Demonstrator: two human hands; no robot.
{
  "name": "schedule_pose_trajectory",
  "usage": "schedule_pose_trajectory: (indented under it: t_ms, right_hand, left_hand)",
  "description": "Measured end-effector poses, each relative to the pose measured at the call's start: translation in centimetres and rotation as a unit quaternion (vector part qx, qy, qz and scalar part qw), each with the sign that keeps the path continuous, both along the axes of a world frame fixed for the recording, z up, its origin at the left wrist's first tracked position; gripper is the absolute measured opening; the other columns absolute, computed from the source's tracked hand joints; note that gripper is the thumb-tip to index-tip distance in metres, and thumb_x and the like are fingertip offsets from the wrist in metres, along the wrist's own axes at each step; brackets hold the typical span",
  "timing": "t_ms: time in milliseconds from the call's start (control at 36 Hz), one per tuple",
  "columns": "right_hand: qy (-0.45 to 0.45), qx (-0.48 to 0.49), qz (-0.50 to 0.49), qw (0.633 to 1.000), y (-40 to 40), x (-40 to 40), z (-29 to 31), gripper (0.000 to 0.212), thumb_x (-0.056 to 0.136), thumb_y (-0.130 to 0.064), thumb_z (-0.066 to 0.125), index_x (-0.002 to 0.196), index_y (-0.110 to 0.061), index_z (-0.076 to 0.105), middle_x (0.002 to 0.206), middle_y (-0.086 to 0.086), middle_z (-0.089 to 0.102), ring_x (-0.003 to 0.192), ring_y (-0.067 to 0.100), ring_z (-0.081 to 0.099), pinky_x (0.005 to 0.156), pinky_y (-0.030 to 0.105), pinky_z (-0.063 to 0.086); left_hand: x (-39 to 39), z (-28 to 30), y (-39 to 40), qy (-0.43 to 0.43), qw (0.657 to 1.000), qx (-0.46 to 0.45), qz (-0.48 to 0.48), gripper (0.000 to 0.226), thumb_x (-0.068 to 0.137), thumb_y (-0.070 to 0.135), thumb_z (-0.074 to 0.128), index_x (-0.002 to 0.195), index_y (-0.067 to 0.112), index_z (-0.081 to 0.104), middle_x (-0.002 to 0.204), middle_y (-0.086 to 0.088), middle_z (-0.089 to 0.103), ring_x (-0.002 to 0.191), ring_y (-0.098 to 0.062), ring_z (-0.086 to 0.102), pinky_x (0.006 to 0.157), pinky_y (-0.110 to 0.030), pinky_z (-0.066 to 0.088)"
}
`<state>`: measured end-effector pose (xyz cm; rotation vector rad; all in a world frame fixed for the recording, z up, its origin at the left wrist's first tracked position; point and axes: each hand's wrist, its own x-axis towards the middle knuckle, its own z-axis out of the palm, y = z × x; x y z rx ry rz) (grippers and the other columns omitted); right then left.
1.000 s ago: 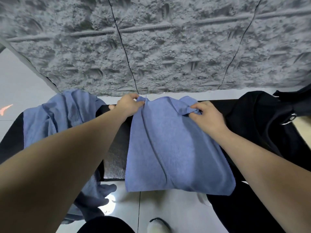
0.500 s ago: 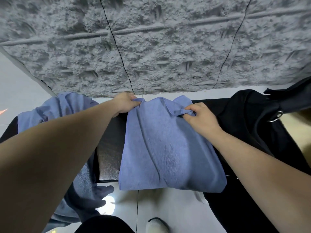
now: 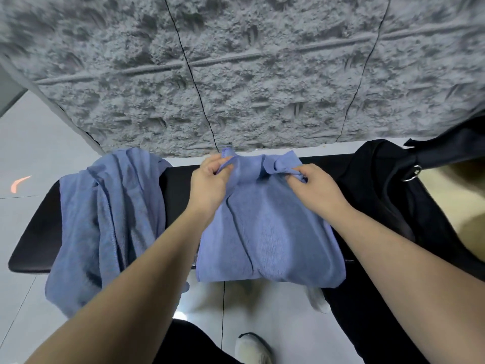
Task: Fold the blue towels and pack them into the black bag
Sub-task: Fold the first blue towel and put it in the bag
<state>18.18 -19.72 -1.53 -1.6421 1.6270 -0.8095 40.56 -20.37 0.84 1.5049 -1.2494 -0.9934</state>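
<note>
Standing at the near edge of the frame: a pale shoe [image 3: 253,348] on the grey tiled floor [image 3: 29,214], beside a dark trouser leg.

Reaching forward from both lower corners, two bare forearms crossing over the black counter [image 3: 42,232].

Hanging over the counter's near edge toward the floor: the lower hem of the blue towel [image 3: 265,232], lying in the middle of the counter with soft creases running along its length.

Draping in a loose, unfolded heap over the left part of the counter, well apart from the hands: a second blue towel [image 3: 110,219], its lower end spilling past the near edge.

Slumping on the right end of the counter and falling below it, just beside the middle towel: the black bag [image 3: 388,195], with a strap and a metal ring [image 3: 410,174] showing at its upper right.

Gripping the far left corner of the middle towel: the left hand [image 3: 210,182], fingers [image 3: 223,172] curled round the cloth and lifting the corner slightly off the counter.

Pinching the far right corner, bunched into a small fold: the right hand [image 3: 315,187], fingers [image 3: 298,177] curled tight on the fabric.

Rising behind the counter, filling the top of the view: a rough grey textured wall [image 3: 262,74] with thin dark seams between its panels.
</note>
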Motion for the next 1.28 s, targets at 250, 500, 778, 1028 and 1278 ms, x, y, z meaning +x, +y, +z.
schedule_pose_trajectory:
  t_ms: [250,500,778,1028,1278]
  right_hand:
    - [0.018,0.077,0.113,0.99,1.2,1.4,0.2,0.019,0.094,-0.029,0.053,0.091,-0.042,0.066,0.087,-0.019,0.071,0.084,0.0,0.064,0.074,0.023,0.051]
    - [0.146,0.029,0.04,0.988,-1.4,0.8,-0.6,0.018,0.097,-0.025,0.049,0.079,-0.027,0.053,0.11,-0.003,0.054,0.084,0.021,0.056,0.073,0.033,0.046]
    - [0.226,0.055,0.105,0.967,-2.2,0.6,-0.9,0.032,0.101,-0.014,0.039,0.125,-0.013,0.06,0.143,-0.003,0.048,0.118,0.023,0.054,0.094,0.034,0.045]
    - [-0.266,0.095,-0.022,0.959,-0.3,0.5,2.6,0.021,0.098,-0.014,0.055,0.087,-0.016,0.072,0.079,-0.007,0.071,0.075,0.006,0.063,0.071,0.024,0.049]
    - [-0.33,0.128,0.091,0.931,1.2,0.4,3.9,0.018,0.082,-0.015,0.057,0.084,-0.003,0.069,0.08,0.012,0.062,0.078,0.021,0.054,0.068,0.029,0.042]
  left_hand:
    - [-0.3,-1.7,3.4,0.017,0.997,-0.01,0.072,0.021,0.095,0.012,0.061,0.1,0.029,0.072,0.105,0.017,0.064,0.083,0.013,0.058,0.072,-0.005,0.042]
    - [0.0,-0.9,3.6,0.008,0.993,-0.033,0.11,0.02,0.094,0.02,0.065,0.082,0.035,0.07,0.098,0.013,0.065,0.082,0.012,0.059,0.071,-0.004,0.041]
    - [-1.2,-0.9,3.0,-0.004,0.998,-0.016,0.065,0.018,0.099,0.023,0.058,0.108,0.029,0.072,0.108,0.021,0.061,0.1,0.018,0.055,0.085,-0.005,0.042]
    - [-2.1,-0.5,2.7,-0.004,0.998,-0.036,0.05,0.028,0.098,0.009,0.055,0.119,0.019,0.07,0.117,0.015,0.064,0.108,0.008,0.058,0.093,-0.009,0.044]
    - [-3.4,2.0,3.3,0.063,0.997,-0.046,-0.02,0.045,0.099,-0.002,0.034,0.107,0.027,0.068,0.102,0.004,0.064,0.09,0.002,0.058,0.084,-0.014,0.046]
